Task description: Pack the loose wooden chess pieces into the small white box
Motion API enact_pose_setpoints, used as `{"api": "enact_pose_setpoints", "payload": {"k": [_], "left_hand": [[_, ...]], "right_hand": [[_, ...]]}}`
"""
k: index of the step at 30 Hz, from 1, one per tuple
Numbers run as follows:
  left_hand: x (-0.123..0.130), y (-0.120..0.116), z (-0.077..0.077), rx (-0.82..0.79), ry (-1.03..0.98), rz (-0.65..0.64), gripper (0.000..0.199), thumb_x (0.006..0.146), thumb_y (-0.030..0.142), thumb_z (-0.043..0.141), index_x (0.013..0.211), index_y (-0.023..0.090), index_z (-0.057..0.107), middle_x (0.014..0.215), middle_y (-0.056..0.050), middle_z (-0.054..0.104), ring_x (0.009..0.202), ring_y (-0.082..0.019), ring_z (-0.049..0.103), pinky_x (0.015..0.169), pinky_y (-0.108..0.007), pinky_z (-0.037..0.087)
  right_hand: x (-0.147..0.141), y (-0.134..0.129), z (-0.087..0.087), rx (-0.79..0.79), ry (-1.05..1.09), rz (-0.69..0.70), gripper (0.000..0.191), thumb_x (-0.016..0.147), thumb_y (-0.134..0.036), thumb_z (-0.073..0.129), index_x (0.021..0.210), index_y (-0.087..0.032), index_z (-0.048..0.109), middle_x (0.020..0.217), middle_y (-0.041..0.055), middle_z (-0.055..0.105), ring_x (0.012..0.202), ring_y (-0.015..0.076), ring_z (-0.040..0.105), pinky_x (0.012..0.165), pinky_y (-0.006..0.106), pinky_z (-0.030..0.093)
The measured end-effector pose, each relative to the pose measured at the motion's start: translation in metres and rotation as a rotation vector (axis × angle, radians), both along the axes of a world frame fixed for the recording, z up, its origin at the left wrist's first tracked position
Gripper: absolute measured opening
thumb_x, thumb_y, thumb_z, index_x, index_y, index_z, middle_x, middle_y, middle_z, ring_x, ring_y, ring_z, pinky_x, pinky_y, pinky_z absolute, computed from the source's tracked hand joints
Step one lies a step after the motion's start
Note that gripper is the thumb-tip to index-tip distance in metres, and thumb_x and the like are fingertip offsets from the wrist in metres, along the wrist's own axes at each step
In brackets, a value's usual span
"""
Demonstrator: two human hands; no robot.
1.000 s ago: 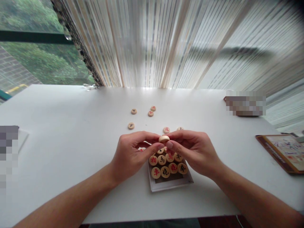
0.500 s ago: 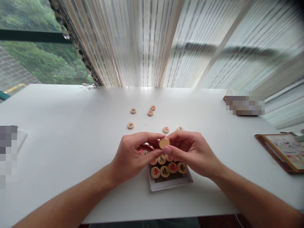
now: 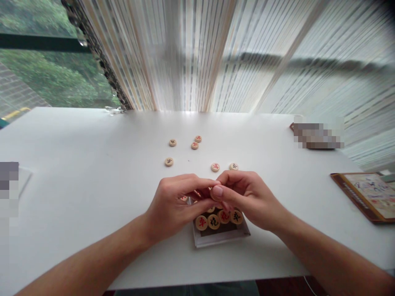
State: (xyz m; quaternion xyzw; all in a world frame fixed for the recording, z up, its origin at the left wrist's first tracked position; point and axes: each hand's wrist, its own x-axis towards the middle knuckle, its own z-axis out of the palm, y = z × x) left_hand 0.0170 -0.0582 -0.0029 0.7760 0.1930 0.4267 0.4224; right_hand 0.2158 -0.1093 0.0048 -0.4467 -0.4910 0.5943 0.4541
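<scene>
Above the near part of the table, my left hand (image 3: 174, 199) and my right hand (image 3: 249, 197) meet at the fingertips. They pinch a round wooden Chinese chess piece (image 3: 212, 194) between them, mostly covered by my right thumb. Its marking cannot be seen. Directly below lies a shallow white box (image 3: 224, 241) with a dark bottom, holding several pieces with red and black characters, such as a red piece (image 3: 201, 223) and a black piece (image 3: 213, 221). My hands hide the box's far part. Another red-marked piece (image 3: 184, 198) shows partly behind my left fingers.
Farther out on the white table (image 3: 92, 164) lie several loose pieces, among them a black one (image 3: 168, 162), a red one (image 3: 215, 167) and another black one (image 3: 233, 166). A brown-edged picture board (image 3: 367, 197) lies at right. Striped curtains (image 3: 191, 57) hang behind the table.
The held piece has turned between my fingers; its blank round face, plain to see before, is now mostly behind my right thumb. My hands cover more of the box's pieces.
</scene>
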Motion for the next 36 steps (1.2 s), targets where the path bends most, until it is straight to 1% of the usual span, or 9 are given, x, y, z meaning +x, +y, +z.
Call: {"api": "enact_pose_setpoints", "payload": {"k": [4,6,8,14,20,27,31,33,36], "left_hand": [[-0.0003,0.0005,0.0006,-0.117,-0.032,0.006,0.028,0.081,0.005,0.088,0.107,0.012,0.083,0.084,-0.003,0.082,0.072,-0.010,0.077,0.065,-0.011,0.062],[-0.0004,0.0008,-0.0007,-0.160,-0.051,0.006,0.029,0.081,0.006,0.088,0.109,0.012,0.083,0.085,-0.004,0.083,0.072,-0.011,0.078,0.065,-0.012,0.063],[-0.0005,0.0010,-0.0018,-0.178,-0.059,0.007,0.029,0.080,0.006,0.088,0.109,0.012,0.083,0.085,-0.004,0.083,0.071,-0.011,0.078,0.065,-0.012,0.063],[-0.0004,0.0013,-0.0011,-0.099,-0.036,0.028,0.027,0.080,0.005,0.088,0.106,0.012,0.084,0.083,-0.004,0.082,0.071,-0.010,0.077,0.065,-0.011,0.062],[0.0000,0.0011,-0.0012,-0.050,-0.012,0.037,0.028,0.080,0.007,0.089,0.107,0.014,0.084,0.083,-0.003,0.082,0.069,-0.010,0.075,0.065,-0.014,0.062],[-0.0006,0.0012,-0.0005,-0.064,-0.026,0.033,0.028,0.080,0.002,0.086,0.106,0.012,0.084,0.083,-0.003,0.081,0.070,-0.009,0.076,0.066,-0.011,0.062],[-0.0011,0.0008,-0.0007,-0.096,-0.034,0.026,0.028,0.080,0.003,0.087,0.106,0.013,0.083,0.084,-0.002,0.082,0.072,-0.009,0.077,0.067,-0.011,0.062],[-0.0009,0.0004,-0.0007,-0.123,-0.046,0.025,0.029,0.080,0.005,0.087,0.107,0.014,0.083,0.085,-0.003,0.082,0.072,-0.010,0.077,0.066,-0.012,0.063],[-0.0007,0.0000,-0.0007,-0.167,-0.065,0.025,0.028,0.081,0.007,0.088,0.108,0.014,0.083,0.088,-0.004,0.083,0.072,-0.011,0.078,0.065,-0.014,0.064]], "right_hand": [[0.0024,0.0008,-0.0021,0.003,0.088,0.040,0.031,0.092,-0.042,0.083,0.080,-0.015,0.073,0.058,-0.0017,0.063,0.050,0.0083,0.055,0.051,0.019,0.044],[0.0026,0.0012,-0.0030,-0.001,0.123,0.049,0.033,0.093,-0.045,0.082,0.083,-0.015,0.073,0.060,-0.0016,0.064,0.051,0.0077,0.056,0.052,0.018,0.046],[0.0019,0.0015,-0.0029,-0.003,0.126,0.043,0.032,0.090,-0.044,0.085,0.085,-0.015,0.074,0.062,-0.0017,0.066,0.052,0.0070,0.056,0.052,0.017,0.047],[-0.0014,0.0008,0.0000,-0.024,0.118,0.027,0.025,0.082,-0.029,0.092,0.082,-0.015,0.072,0.062,-0.0037,0.064,0.051,0.0056,0.055,0.048,0.014,0.045],[-0.0011,0.0000,0.0006,-0.048,0.136,0.022,0.024,0.080,-0.026,0.093,0.080,-0.015,0.071,0.061,-0.0035,0.064,0.049,0.0063,0.055,0.047,0.015,0.046],[-0.0034,0.0006,-0.0036,-0.082,0.189,0.036,0.032,0.071,-0.021,0.099,0.081,-0.016,0.069,0.064,-0.0038,0.063,0.053,0.0065,0.052,0.047,0.015,0.042],[-0.0046,0.0001,-0.0057,-0.104,0.213,0.047,0.038,0.066,-0.020,0.101,0.085,-0.018,0.068,0.067,-0.0038,0.064,0.055,0.0084,0.054,0.048,0.016,0.044],[-0.0039,-0.0002,-0.0043,-0.090,0.206,0.049,0.037,0.067,-0.021,0.101,0.085,-0.017,0.069,0.069,-0.0032,0.065,0.056,0.0086,0.055,0.049,0.017,0.045],[-0.0014,-0.0002,-0.0008,-0.025,0.170,0.039,0.029,0.075,-0.025,0.097,0.086,-0.017,0.073,0.071,-0.0018,0.067,0.056,0.0080,0.055,0.051,0.017,0.046]]}}
